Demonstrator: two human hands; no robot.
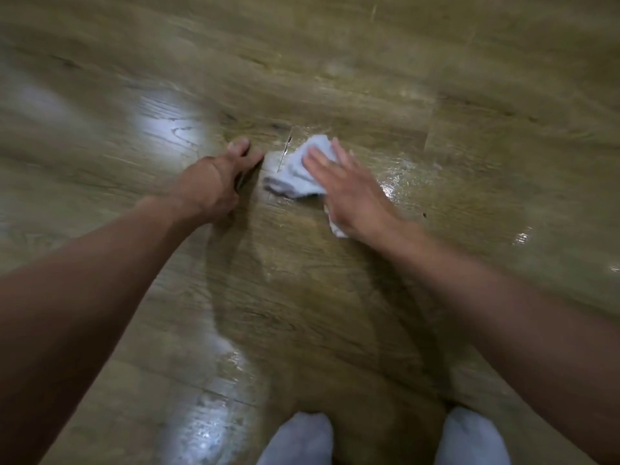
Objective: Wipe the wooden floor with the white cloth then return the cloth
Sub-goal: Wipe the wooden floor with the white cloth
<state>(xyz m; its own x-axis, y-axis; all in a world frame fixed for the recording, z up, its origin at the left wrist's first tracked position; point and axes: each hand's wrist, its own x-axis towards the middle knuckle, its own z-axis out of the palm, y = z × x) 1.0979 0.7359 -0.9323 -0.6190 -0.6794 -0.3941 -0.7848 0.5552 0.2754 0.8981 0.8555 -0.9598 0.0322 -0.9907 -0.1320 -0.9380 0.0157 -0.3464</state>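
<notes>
Wood-grain planks of the wooden floor [335,55] fill the whole view, brown and glossy. A pale light reflection [167,129] sits at ten o'clock, and wet, glistening streaks [399,182] lie toward two o'clock.

Just above the centre, at about twelve o'clock, the white cloth [292,177] lies bunched on the planks. It is a soft, crumpled wad with folded ridges, and a small corner pokes out beneath the wrist.

The right hand [349,193] presses flat on top of the cloth with straight fingers laid side by side, not curled round it. The left hand [214,182], at eleven o'clock and just beside the cloth, is propped on the bare floor on its fingertips. Its fingers are apart and hold nothing.

Two feet in white socks [298,437] stand at six and five o'clock. Motion blur softens the finer detail.
</notes>
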